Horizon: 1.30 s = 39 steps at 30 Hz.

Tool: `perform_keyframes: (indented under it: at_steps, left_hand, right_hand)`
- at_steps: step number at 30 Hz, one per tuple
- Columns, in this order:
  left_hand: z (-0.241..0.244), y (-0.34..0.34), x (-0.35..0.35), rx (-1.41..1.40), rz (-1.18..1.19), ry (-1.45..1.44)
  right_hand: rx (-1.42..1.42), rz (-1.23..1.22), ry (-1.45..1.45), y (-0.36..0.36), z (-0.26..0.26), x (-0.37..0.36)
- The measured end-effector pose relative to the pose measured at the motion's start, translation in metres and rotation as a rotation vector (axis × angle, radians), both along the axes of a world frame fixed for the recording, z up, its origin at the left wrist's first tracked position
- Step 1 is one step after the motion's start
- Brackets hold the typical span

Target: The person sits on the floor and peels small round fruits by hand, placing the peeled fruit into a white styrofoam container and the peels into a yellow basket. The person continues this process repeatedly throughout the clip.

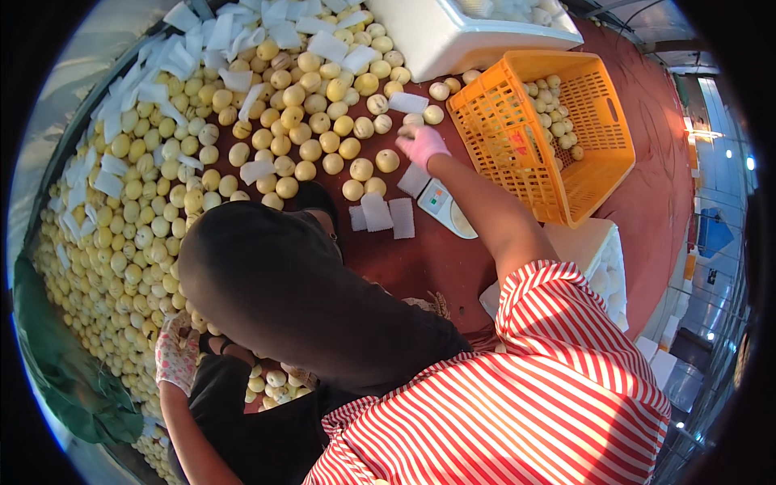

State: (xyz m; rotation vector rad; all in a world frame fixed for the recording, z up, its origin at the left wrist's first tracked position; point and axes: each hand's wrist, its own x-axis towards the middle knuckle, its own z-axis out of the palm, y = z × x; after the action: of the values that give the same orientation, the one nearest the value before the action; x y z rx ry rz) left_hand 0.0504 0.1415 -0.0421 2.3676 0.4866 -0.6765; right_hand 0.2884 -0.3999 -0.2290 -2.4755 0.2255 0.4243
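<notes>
Many round yellow fruits [310, 150], some with dark streaks, lie heaped on the red floor covering. My right hand [422, 144], in a pink glove, reaches over them beside a pale fruit [433, 114] and a white foam net sleeve [408, 102]; whether its fingers grip anything is unclear. Just below it is a white digital scale [447, 208], partly hidden by my forearm. More foam sleeves [376, 212] lie to the left of the scale. My left hand [177, 353], in a white glove with a pink pattern, is at the edge of the heap beside my knee, its fingers partly hidden.
An orange plastic crate [600, 182] holding smaller-looking fruits stands tilted in view at the right. A white foam box [424, 36] is at the top, another [591, 242] beside my right arm. Loose foam sleeves [224, 30] cover the far heap. Green sheeting [66, 364] lies at the left.
</notes>
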Motion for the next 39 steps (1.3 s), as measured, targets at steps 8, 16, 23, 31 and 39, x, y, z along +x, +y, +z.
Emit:
perform_keyframes:
  at_steps: [8, 16, 23, 31, 39]
  left_hand:
    - [-0.004, -0.006, 0.033, 0.021, -0.063, -0.034]
    - [0.008, -0.010, 0.045, 0.149, -0.208, -0.120]
    - [0.025, -0.032, 0.033, -0.122, 0.033, -0.122]
    - [0.088, -0.076, 0.006, -0.910, 0.147, -0.485]
    - [0.109, -0.084, -0.005, -0.483, 0.258, -0.613]
  right_hand:
    - [-0.140, 0.334, 0.144, 0.058, -0.008, -0.114]
    - [0.208, -0.147, -0.153, 0.042, -0.014, -0.100]
    - [1.301, -0.514, 0.081, 0.065, 0.180, -0.059]
    - [0.880, 0.095, -0.495, 0.161, 0.337, -0.118]
    - [0.673, 0.556, -0.641, 0.263, 0.294, -0.159]
